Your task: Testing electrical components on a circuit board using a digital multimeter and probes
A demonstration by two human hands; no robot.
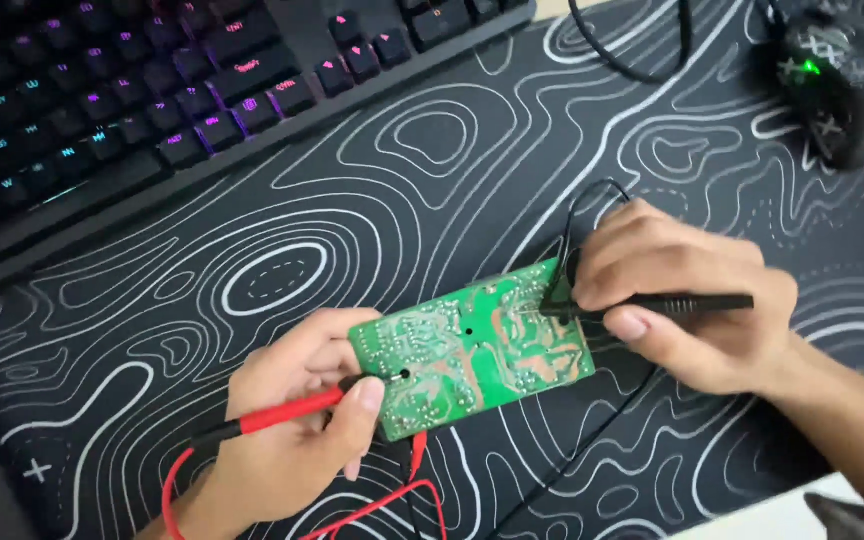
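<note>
Patterned desk mat (432,150); circuit board (472,345) between hands: left hand (297,425) pinching red probe (287,410), right hand (682,295) pinching black probe (672,303).

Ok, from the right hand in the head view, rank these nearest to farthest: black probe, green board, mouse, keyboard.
1. Black probe: held in the right hand.
2. Green board: just left of that hand, under the probe's tip.
3. Mouse: top right, up the mat.
4. Keyboard: top left, farthest.

left hand (297,425): fingers pinched | right hand (682,295): fingers pinched, palm down
</note>
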